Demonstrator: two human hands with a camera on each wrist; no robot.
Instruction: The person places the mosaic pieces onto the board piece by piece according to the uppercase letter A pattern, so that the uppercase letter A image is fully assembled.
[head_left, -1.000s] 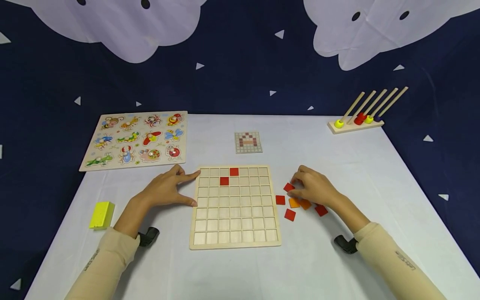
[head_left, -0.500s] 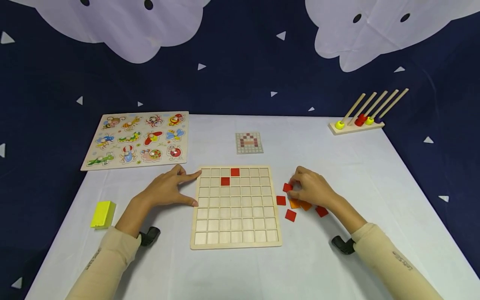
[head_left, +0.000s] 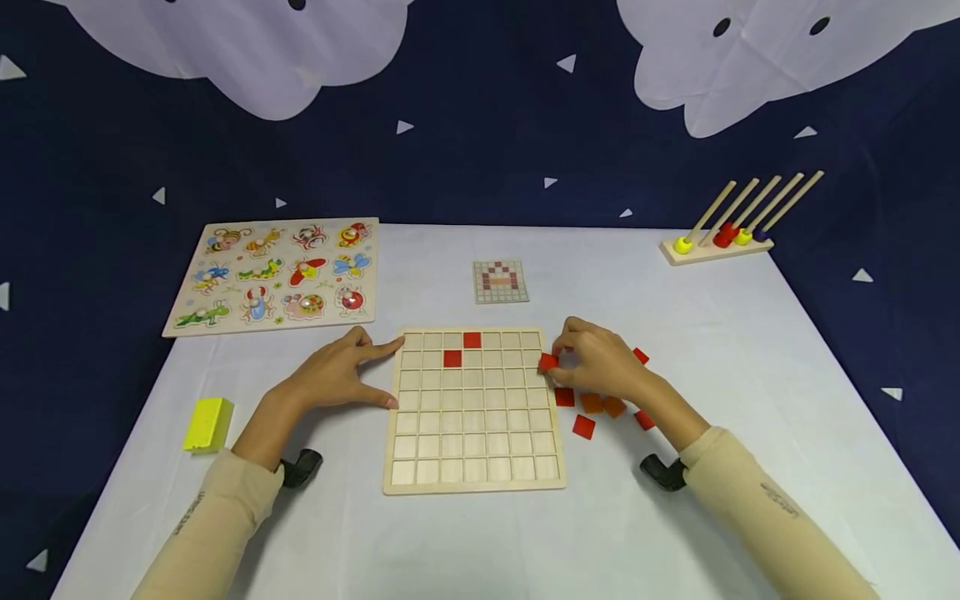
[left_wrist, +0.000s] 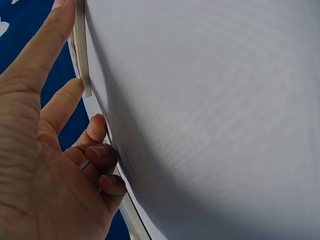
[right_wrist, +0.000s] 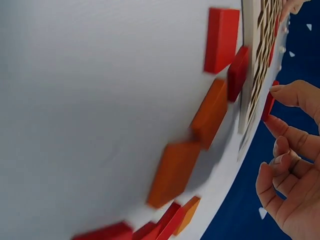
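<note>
A wooden grid board (head_left: pixel 472 425) lies mid-table with two red square tiles in its upper rows, one a red tile (head_left: pixel 472 340) in the top row. My left hand (head_left: pixel 330 375) rests at the board's left edge, its thumb and index finger spread and touching the frame. Between thumb and index finger my right hand (head_left: pixel 603 358) pinches a red tile (head_left: pixel 548 362), held over the board's right edge; the right wrist view shows the same pinched tile (right_wrist: pixel 270 102). Below that hand lie loose red tiles and orange tiles, among them an orange tile (head_left: pixel 592 403).
Behind the board lies a small pattern card (head_left: pixel 501 282). An insect puzzle board (head_left: pixel 273 275) is at the back left, a yellow block (head_left: pixel 207 425) at the left. A wooden peg stand (head_left: pixel 718 250) with beads stands at the back right corner.
My right hand has lifted a red tile from the loose pile and moved left with it to the board's right edge. The left hand keeps its place on the board.
</note>
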